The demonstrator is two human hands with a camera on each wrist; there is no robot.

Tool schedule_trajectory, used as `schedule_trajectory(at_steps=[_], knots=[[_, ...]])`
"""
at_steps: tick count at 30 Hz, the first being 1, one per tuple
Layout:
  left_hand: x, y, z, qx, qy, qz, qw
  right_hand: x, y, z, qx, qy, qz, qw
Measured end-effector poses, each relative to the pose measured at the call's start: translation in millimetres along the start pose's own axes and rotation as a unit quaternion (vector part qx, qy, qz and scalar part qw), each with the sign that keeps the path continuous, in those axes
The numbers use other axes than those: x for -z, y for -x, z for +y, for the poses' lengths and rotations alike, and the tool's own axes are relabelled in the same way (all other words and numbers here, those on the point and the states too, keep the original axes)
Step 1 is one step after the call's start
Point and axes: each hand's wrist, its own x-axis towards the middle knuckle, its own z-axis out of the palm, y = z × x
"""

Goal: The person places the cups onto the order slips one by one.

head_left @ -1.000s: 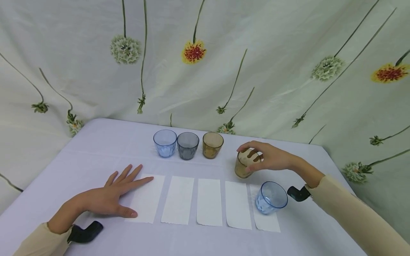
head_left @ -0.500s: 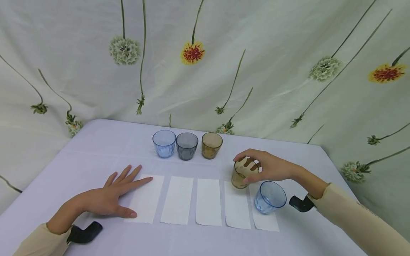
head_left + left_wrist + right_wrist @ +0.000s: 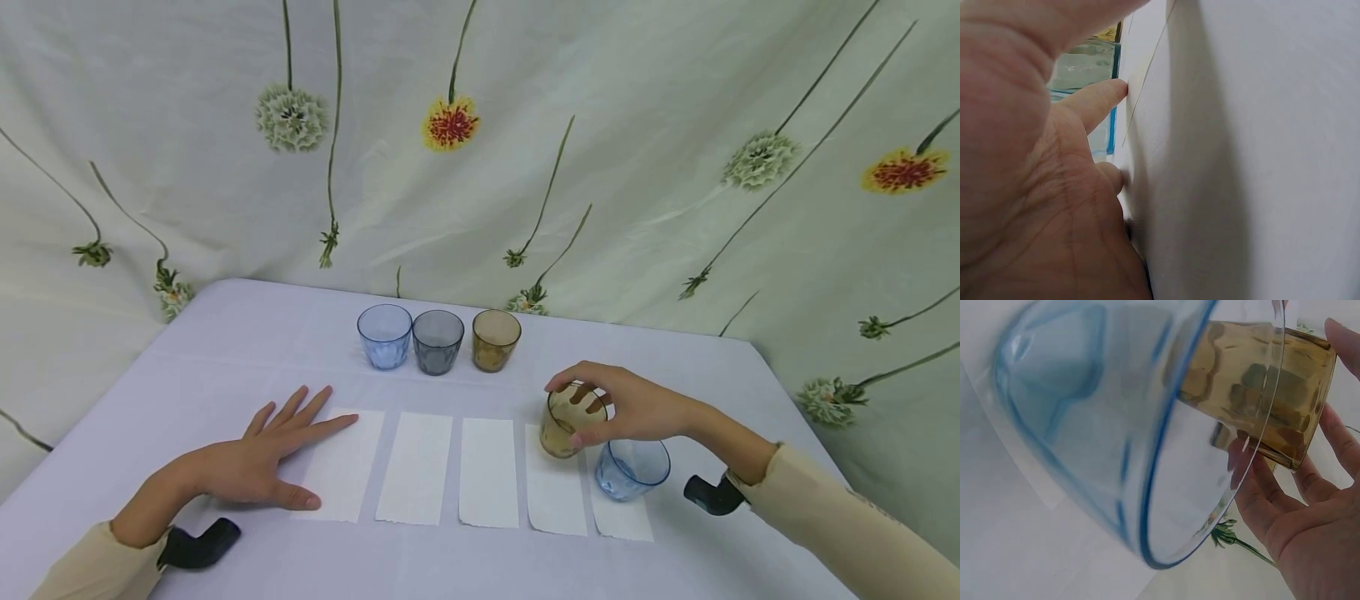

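My right hand grips an amber glass by its rim, upright over the far end of the paper strip second from the right. Whether its base touches the paper, I cannot tell. A light blue glass stands on the rightmost strip, just in front of that hand; in the right wrist view this blue glass looms close and partly covers the amber glass. On the left, my left hand lies with fingers spread, thumb and forefinger touching the leftmost paper strip.
Behind the strips stand a blue glass, a grey glass and another amber glass in a row. Several white paper strips lie side by side on the white-covered table. A flowered cloth hangs behind the table.
My right hand has brought the amber glass nearer and slightly left, from behind the strips to over one strip's far end. My left hand has stayed in place.
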Motion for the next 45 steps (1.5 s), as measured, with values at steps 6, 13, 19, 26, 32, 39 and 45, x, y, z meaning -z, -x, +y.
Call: schedule_trajectory(at_steps=[6, 13, 19, 26, 32, 39, 45], knots=[[0.8, -0.1, 0.7, 0.003, 0.000, -0.003, 1.0000, -6.7, 3.2, -5.6, -0.006, 0.003, -0.001, 1.0000], [0.9, 0.5, 1.8, 0.000, 0.001, 0.001, 1.0000, -15.3, 4.2, -8.9, -0.014, 0.005, -0.008, 0.9999], [0.4, 0.5, 2.4, 0.001, 0.000, 0.002, 1.0000, -21.6, 4.4, -10.4, -0.007, 0.015, -0.011, 0.9998], [0.2, 0.4, 2.4, 0.001, 0.001, 0.000, 1.0000, -25.1, 4.8, -10.8, -0.009, 0.022, -0.011, 0.9997], [0.1, 0.4, 1.9, 0.001, -0.001, 0.001, 1.0000, -26.2, 5.0, -10.1, -0.013, 0.015, -0.010, 0.9998], [-0.3, -0.3, 1.3, 0.004, 0.003, 0.000, 1.0000, -26.4, 4.6, -10.3, -0.018, 0.014, -0.008, 0.9997], [0.1, -0.2, 1.3, 0.003, -0.001, 0.000, 1.0000, -26.7, 5.6, -10.1, -0.024, 0.022, -0.004, 0.9995]])
